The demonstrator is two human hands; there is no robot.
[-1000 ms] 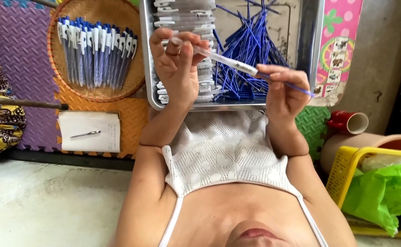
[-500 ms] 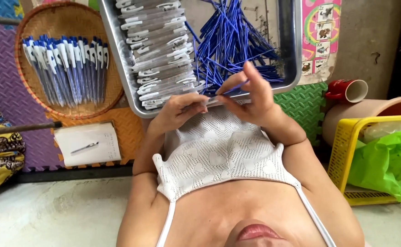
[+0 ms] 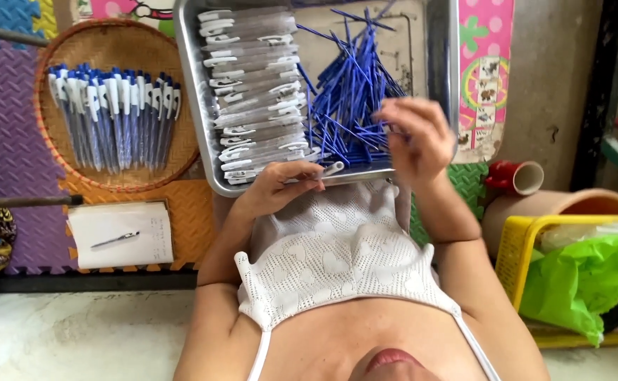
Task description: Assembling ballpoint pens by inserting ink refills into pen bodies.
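My left hand (image 3: 280,187) rests at the near rim of a metal tray (image 3: 197,120) and is closed on a clear pen barrel (image 3: 331,168) with a white tip that points right. My right hand (image 3: 414,137) hovers, blurred, over a loose heap of blue refills (image 3: 344,99) in the tray's right half, fingers bent down towards them. Whether it holds a refill cannot be made out. A stack of clear pen barrels (image 3: 256,85) with white clips fills the tray's left half.
A round woven basket (image 3: 115,49) on the left holds several finished blue-and-white pens (image 3: 111,120). Below it lies a white notepad (image 3: 120,234) with a pen on it. A yellow crate (image 3: 527,240) with green plastic, a red cup (image 3: 513,176) and a clay pot stand at the right.
A second ago both hands held one pen up over the tray. They came down together, and now my right hand has gone up to the refill heap while my left stays at the rim.
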